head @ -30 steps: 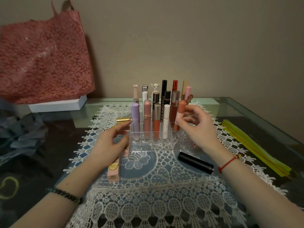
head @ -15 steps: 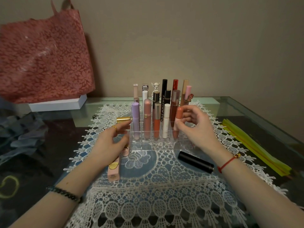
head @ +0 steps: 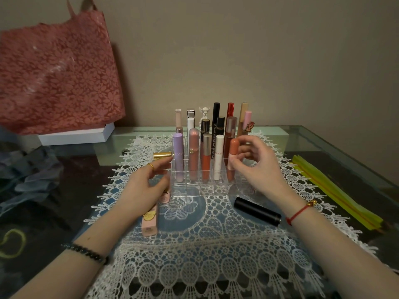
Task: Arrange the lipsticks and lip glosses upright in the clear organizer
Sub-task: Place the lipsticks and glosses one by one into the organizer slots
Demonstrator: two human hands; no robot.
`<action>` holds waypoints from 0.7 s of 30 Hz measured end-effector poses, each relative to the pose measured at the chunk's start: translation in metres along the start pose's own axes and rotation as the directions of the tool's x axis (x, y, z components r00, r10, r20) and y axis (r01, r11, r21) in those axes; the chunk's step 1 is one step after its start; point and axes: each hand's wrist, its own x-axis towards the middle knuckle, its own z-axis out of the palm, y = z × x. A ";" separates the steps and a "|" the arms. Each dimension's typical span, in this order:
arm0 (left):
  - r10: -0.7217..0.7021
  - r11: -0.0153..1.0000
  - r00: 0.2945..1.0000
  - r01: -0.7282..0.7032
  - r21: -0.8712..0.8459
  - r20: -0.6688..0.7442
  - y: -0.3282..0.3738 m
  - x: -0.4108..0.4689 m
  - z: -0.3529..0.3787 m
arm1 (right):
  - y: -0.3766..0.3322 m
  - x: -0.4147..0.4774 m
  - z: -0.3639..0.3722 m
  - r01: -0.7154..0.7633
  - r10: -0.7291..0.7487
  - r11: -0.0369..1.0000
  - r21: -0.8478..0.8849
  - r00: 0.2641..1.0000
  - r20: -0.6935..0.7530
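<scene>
The clear organizer [head: 195, 190] stands on the lace doily, with several lipsticks and lip glosses upright in its rows. My right hand [head: 262, 169] pinches a coral lip gloss [head: 233, 147] that stands in the right end of the occupied front row. My left hand [head: 144, 188] rests with loosely curled fingertips against the organizer's left wall and holds nothing. A gold lipstick [head: 163, 155] lies just beyond my left fingers. A pink tube [head: 150, 222] lies partly under my left palm. A black tube [head: 257, 211] lies on the doily below my right wrist.
The white lace doily [head: 205, 266] covers a glass tabletop [head: 323, 143]. A red floral bag [head: 58, 74] on a white box [head: 75, 135] stands at the back left. Grey-blue fabric [head: 32, 175] lies at the left, and yellow-green strips [head: 336, 190] at the right.
My right hand has lowered the coral lip gloss down into its compartment. My left hand has stayed against the organizer's left side.
</scene>
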 end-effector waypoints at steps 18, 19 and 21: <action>-0.031 0.999 1.000 0.030 -0.018 -0.004 0.003 -0.001 0.000 | -0.004 0.001 -0.006 0.047 -0.043 0.998 0.046 0.995 -0.095; -0.029 0.999 1.000 0.029 -0.014 -0.009 0.004 0.000 0.000 | -0.004 0.001 -0.007 0.059 -0.053 0.997 0.047 0.993 -0.108; -0.025 1.000 0.999 0.025 -0.010 -0.025 0.006 0.000 -0.001 | -0.004 0.002 -0.009 0.077 -0.072 0.996 0.036 0.989 -0.128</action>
